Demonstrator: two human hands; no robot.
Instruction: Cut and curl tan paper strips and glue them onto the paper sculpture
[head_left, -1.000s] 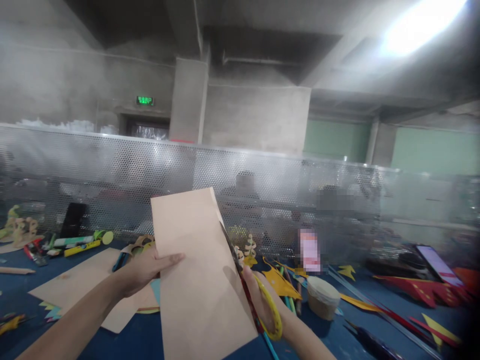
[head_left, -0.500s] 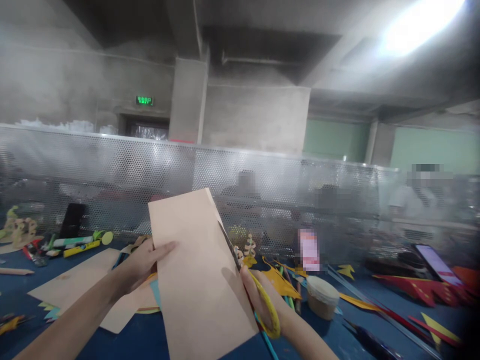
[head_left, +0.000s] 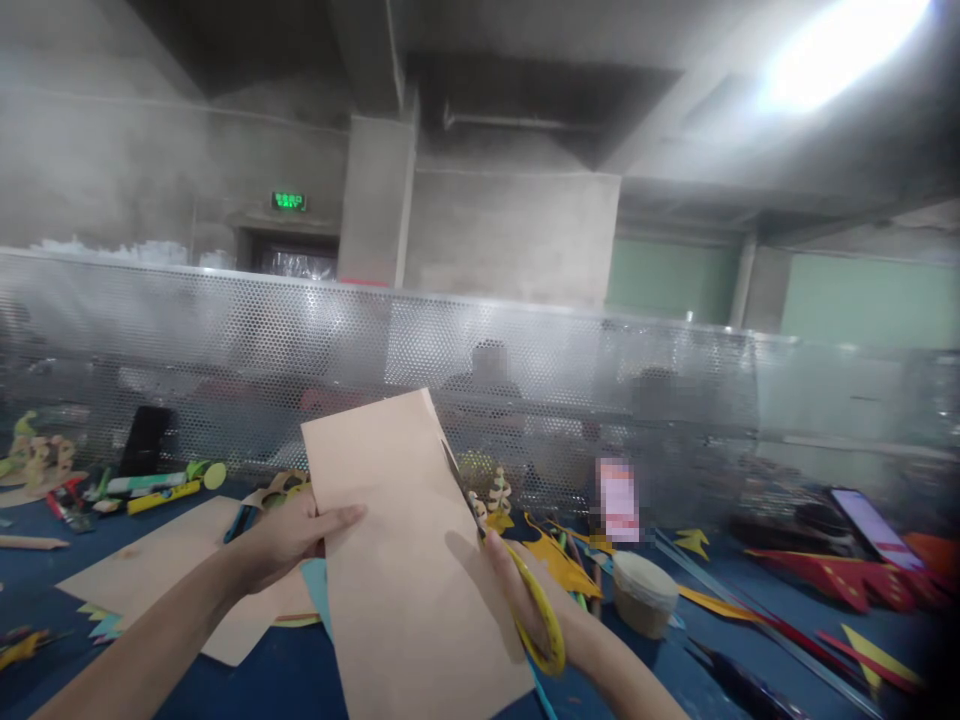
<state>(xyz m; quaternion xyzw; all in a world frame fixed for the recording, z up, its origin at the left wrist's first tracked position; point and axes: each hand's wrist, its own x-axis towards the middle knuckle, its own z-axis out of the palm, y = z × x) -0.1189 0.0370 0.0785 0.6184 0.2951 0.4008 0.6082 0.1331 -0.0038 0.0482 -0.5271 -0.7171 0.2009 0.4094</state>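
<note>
A large tan sheet of paper (head_left: 405, 560) is held up in front of me, tilted, its top corner raised. My left hand (head_left: 300, 535) pinches its left edge, thumb on the near face and the other fingers behind. On the right side, my right hand (head_left: 529, 590) grips the yellow-handled scissors (head_left: 553, 640). Their dark blades lie along the paper's right edge, where a thin strip stands apart near the top. Part of the blades is hidden by the sheet.
More tan paper (head_left: 169, 560) lies on the blue table at left, near a yellow cutter (head_left: 163, 498). To the right are a round tub (head_left: 645, 594), a phone (head_left: 877, 528), red cutouts (head_left: 817, 572) and a dark-handled tool (head_left: 750, 680). A perforated metal screen (head_left: 225, 340) stands behind.
The sheet and both hands have shifted slightly right and down. The scissors still sit at the right edge. A person at far right has gone from view.
</note>
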